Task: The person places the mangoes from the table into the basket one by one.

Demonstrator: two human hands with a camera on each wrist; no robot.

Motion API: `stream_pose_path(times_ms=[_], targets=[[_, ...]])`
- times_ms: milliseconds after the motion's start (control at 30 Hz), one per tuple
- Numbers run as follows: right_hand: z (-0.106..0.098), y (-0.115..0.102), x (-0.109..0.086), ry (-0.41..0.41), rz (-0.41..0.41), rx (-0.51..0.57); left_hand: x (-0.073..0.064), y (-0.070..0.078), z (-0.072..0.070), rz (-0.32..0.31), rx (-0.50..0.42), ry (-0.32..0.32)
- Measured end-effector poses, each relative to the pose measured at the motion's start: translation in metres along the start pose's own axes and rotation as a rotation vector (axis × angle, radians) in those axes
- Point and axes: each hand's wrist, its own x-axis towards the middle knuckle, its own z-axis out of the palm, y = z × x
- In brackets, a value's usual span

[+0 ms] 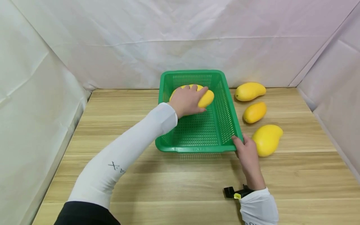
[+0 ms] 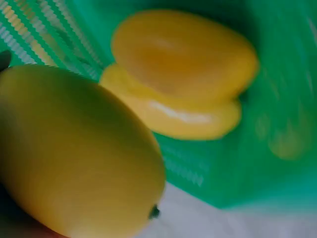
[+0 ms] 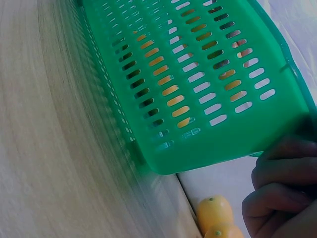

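A green plastic basket point(image 1: 197, 149) with slotted walls stands in the middle of the wooden table. Inside it, toward the far end, my left hand point(image 1: 187, 100) holds a yellow mango point(image 2: 79, 153) from above, fingers spread over it. Two more mangoes, an upper one point(image 2: 183, 54) and a lower one point(image 2: 188, 121), lie against each other beyond it in the left wrist view; my hand partly hides the fruit in the head view. At the basket's near right corner, my right hand point(image 1: 247, 151) grips the rim, thumb on top and fingers curled outside.
To the right of the basket lie three loose mangoes: a far one point(image 1: 250, 91), a middle one point(image 1: 254, 112) and a large near one point(image 1: 267, 140) close beside my right hand. White cloth point(image 1: 126, 62) hangs behind the table point(image 1: 180, 187) and along both sides.
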Motion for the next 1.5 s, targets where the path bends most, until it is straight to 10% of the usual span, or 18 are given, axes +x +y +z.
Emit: stream_pose_path(times_ms=[567, 1500], targets=[[0.0, 0.0, -0.001, -0.007, 0.019, -0.001, -0.017, 0.024, 0.021, 0.054, 0.014, -0.182], [0.0, 0.0, 0.0, -0.01, 0.018, 0.01, -0.026, 0.032, 0.044, 0.013, 0.172, -0.223]])
